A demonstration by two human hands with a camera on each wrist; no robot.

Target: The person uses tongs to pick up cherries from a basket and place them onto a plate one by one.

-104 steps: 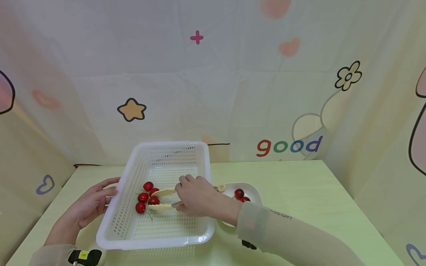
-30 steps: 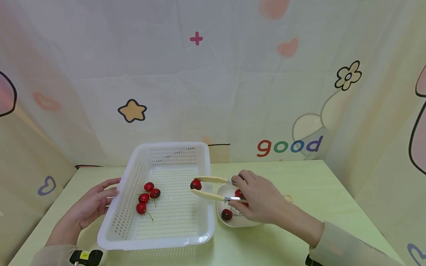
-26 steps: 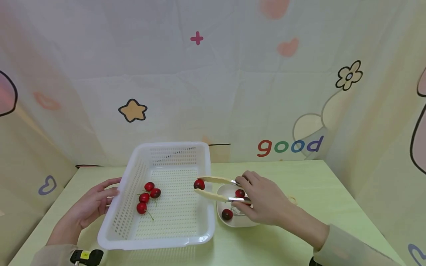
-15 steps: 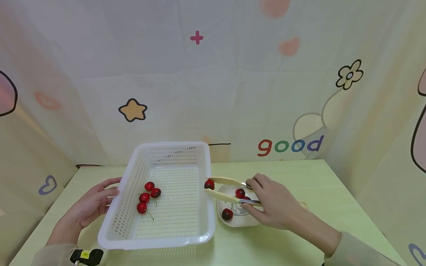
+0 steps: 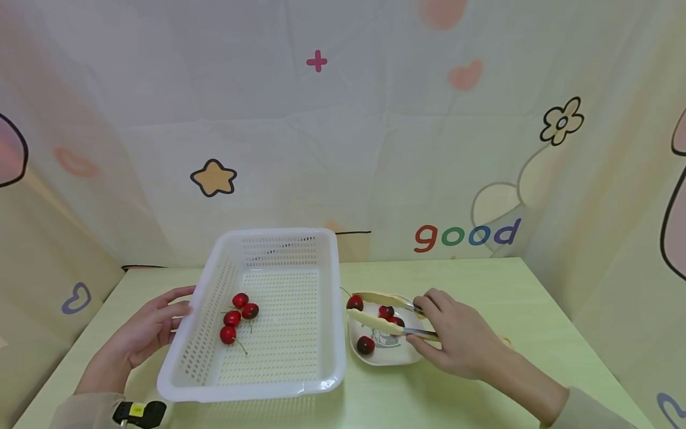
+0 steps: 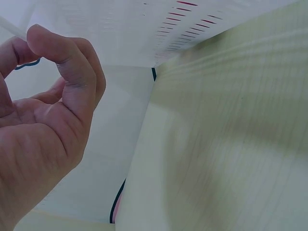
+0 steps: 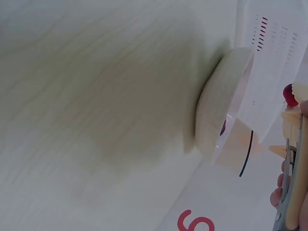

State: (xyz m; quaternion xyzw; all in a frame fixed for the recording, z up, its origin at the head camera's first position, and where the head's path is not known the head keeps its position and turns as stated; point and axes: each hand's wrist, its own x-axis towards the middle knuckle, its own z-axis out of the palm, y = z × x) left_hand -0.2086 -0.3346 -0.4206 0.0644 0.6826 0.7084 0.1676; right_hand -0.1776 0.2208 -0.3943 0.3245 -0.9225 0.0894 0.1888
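In the head view my right hand (image 5: pixel 455 333) holds cream-tipped tongs (image 5: pixel 377 322), with a dark red cherry (image 5: pixel 355 304) between the tips. That cherry hangs over the left back part of a small white dish (image 5: pixel 391 356), where several other cherries (image 5: pixel 366 345) lie. The right wrist view shows the tongs (image 7: pixel 294 178) and the held cherry (image 7: pixel 289 95) above the dish's side (image 7: pixel 219 101). My left hand (image 5: pixel 142 328) grips the left rim of a white perforated basket (image 5: pixel 252 393). Several cherries (image 5: pixel 232 319) rest on the left part of its floor.
The basket's right wall (image 5: pixel 339 333) stands close beside the dish. A light wooden table (image 5: pixel 482 286) carries both. Behind it hangs a patterned curtain (image 5: pixel 375 149), with more curtain at the sides.
My right hand has carried the tongs with a cherry out of the basket, rightward over its rim, then down to the dish. The left hand stays at the basket's rim.
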